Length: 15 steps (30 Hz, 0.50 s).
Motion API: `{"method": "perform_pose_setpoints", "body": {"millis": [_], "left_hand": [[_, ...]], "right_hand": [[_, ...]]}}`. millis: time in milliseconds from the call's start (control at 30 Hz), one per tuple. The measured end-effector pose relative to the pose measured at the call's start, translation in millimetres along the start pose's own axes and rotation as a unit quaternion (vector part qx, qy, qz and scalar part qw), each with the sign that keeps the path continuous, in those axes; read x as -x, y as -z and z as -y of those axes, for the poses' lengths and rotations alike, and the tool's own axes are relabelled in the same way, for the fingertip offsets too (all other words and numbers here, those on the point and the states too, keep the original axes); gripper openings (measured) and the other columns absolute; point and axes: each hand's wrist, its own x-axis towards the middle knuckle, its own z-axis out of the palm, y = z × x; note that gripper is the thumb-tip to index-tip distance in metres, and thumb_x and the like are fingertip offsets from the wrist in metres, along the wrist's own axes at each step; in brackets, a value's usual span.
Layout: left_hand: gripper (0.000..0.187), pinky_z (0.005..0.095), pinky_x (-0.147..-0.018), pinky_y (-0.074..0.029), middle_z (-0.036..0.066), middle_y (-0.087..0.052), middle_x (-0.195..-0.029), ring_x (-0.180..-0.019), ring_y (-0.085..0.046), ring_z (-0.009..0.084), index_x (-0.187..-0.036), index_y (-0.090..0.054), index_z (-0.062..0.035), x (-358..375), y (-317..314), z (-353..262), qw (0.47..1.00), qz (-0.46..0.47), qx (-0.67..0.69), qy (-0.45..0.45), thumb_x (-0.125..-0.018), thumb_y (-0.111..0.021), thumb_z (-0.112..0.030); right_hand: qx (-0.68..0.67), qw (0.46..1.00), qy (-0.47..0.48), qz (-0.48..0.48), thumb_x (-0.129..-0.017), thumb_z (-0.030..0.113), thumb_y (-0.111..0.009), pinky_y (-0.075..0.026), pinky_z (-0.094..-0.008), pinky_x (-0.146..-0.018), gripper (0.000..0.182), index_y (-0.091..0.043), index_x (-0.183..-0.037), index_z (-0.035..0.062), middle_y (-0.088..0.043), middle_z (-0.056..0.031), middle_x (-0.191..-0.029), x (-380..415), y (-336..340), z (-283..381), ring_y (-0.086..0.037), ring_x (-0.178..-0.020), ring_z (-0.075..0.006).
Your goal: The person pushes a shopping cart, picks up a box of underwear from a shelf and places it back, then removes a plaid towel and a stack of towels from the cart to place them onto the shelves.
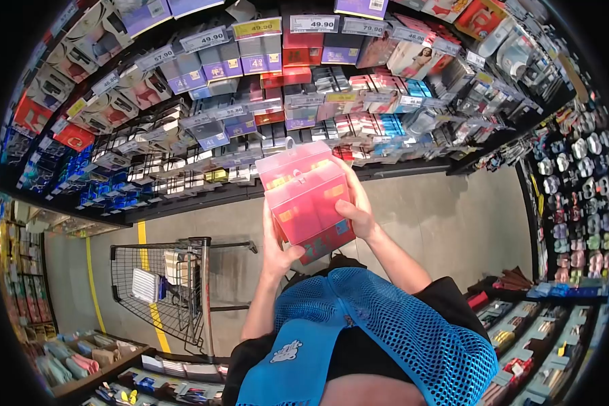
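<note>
Between my two hands is a small stack of red-pink retail boxes (pixel 310 206) with see-through plastic hang tabs at the top and orange labels. My left hand (pixel 281 254) closes around the stack's lower left side, thumb on the front edge. On the right side my right hand (pixel 356 208) grips it, thumb lying over the front face. The stack is held in front of my chest, tilted toward me. Fingers behind the boxes are hidden, and the print on them is too small to read.
Ahead stand shelves of hanging packs with price tags (pixel 314 24). A black wire shopping cart (pixel 157 287) with several packages stands at left. A rack of footwear (pixel 578 203) is at right. Low bins of folded goods (pixel 88 358) lie near me.
</note>
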Motion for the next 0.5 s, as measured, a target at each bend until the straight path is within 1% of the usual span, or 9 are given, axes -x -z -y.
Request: {"method": "perform_pose_setpoints", "body": {"millis": [67, 133, 200, 267, 333, 367, 400, 467, 500], "left_hand": [[0.12, 0.0384, -0.1, -0.034, 0.015, -0.032, -0.134, -0.124, -0.037, 0.0258, -0.139, -0.007, 0.0, 3, 2, -8, 1.0, -0.011, -0.005, 0.025, -0.059, -0.076, -0.055], [0.112, 0.0378, -0.098, -0.036, 0.016, -0.036, -0.129, -0.12, -0.041, 0.025, -0.136, -0.013, 0.0006, 7, 8, -4, 0.999, -0.035, -0.021, -0.019, -0.062, -0.075, -0.054], [0.107, 0.0374, -0.097, -0.037, 0.015, -0.039, -0.127, -0.117, -0.042, 0.0239, -0.134, -0.016, 0.0009, 7, 15, -1, 0.999, -0.037, -0.01, -0.023, -0.063, -0.074, -0.054], [0.103, 0.0369, -0.095, -0.037, 0.015, -0.041, -0.124, -0.115, -0.044, 0.0228, -0.133, -0.019, 0.0011, 5, 18, -4, 0.999, -0.031, 0.002, -0.033, -0.065, -0.073, -0.055], [0.098, 0.0359, -0.094, -0.038, 0.014, -0.044, -0.12, -0.112, -0.046, 0.0209, -0.13, -0.022, 0.0013, 6, 20, -9, 0.999, -0.035, 0.027, 0.017, -0.068, -0.071, -0.055], [0.103, 0.0364, -0.096, -0.036, 0.015, -0.041, -0.124, -0.116, -0.043, 0.022, -0.134, -0.016, 0.0017, 5, 24, -6, 0.999, -0.025, 0.014, 0.029, -0.068, -0.07, -0.058], [0.103, 0.0364, -0.096, -0.036, 0.015, -0.041, -0.124, -0.116, -0.043, 0.022, -0.134, -0.016, 0.0017, 1, 22, -8, 0.999, -0.018, 0.013, 0.025, -0.068, -0.07, -0.058], [0.107, 0.0372, -0.099, -0.033, 0.016, -0.038, -0.128, -0.12, -0.039, 0.0247, -0.139, -0.004, 0.0018, -4, 16, -11, 0.999, 0.01, 0.036, 0.014, -0.072, -0.07, -0.049], [0.108, 0.0374, -0.102, -0.029, 0.016, -0.035, -0.132, -0.123, -0.035, 0.0262, -0.14, 0.009, 0.0002, -2, 15, -8, 1.0, 0.007, -0.025, 0.012, -0.073, -0.071, -0.028]], "right_hand": [[-0.002, 1.0, -0.002, -0.022, -0.071, 0.036, -0.069, -0.026, -0.0365, -0.104, 0.091, -0.019, -0.139, 0.0009, -0.034, -0.0156, -0.135, 6, -13, 4, -0.033, -0.126, -0.0237], [-0.007, 1.0, -0.021, -0.022, -0.072, 0.036, -0.068, -0.026, -0.0369, -0.104, 0.091, -0.018, -0.138, 0.0003, -0.034, -0.0161, -0.135, 10, -20, 5, -0.033, -0.126, -0.0243], [-0.013, 0.999, -0.015, -0.025, -0.072, 0.036, -0.069, -0.026, -0.0365, -0.104, 0.092, -0.017, -0.139, 0.0, -0.034, -0.0148, -0.135, 15, -21, -7, -0.033, -0.126, -0.0233], [0.022, 0.999, -0.028, -0.004, -0.072, 0.034, -0.068, -0.025, -0.0359, -0.103, 0.091, -0.016, -0.139, 0.0, -0.033, -0.0128, -0.135, 20, -13, -20, -0.032, -0.126, -0.0217], [0.066, 0.997, -0.027, 0.02, -0.074, 0.03, -0.066, -0.025, -0.035, -0.103, 0.088, -0.015, -0.139, 0.0001, -0.033, -0.0112, -0.134, 22, -12, -20, -0.03, -0.126, -0.0203], [0.06, 0.998, -0.029, 0.013, -0.075, 0.028, -0.065, -0.025, -0.0347, -0.104, 0.085, -0.016, -0.138, -0.0001, -0.033, -0.0112, -0.134, 22, -12, -19, -0.03, -0.126, -0.0201], [0.055, 0.998, -0.033, 0.007, -0.076, 0.026, -0.064, -0.024, -0.0344, -0.104, 0.083, -0.016, -0.138, -0.0002, -0.033, -0.0111, -0.134, 21, -13, -18, -0.03, -0.126, -0.0199], [0.04, 0.998, -0.042, -0.015, -0.078, 0.025, -0.062, -0.024, -0.0338, -0.104, 0.079, -0.017, -0.138, 0.0, -0.034, -0.0113, -0.134, 22, -9, -18, -0.03, -0.125, -0.0194], [0.017, 0.997, -0.054, -0.048, -0.079, 0.026, -0.061, -0.024, -0.0338, -0.104, 0.078, -0.017, -0.138, 0.0001, -0.034, -0.0114, -0.134, 19, -9, -16, -0.031, -0.125, -0.0197]]}}
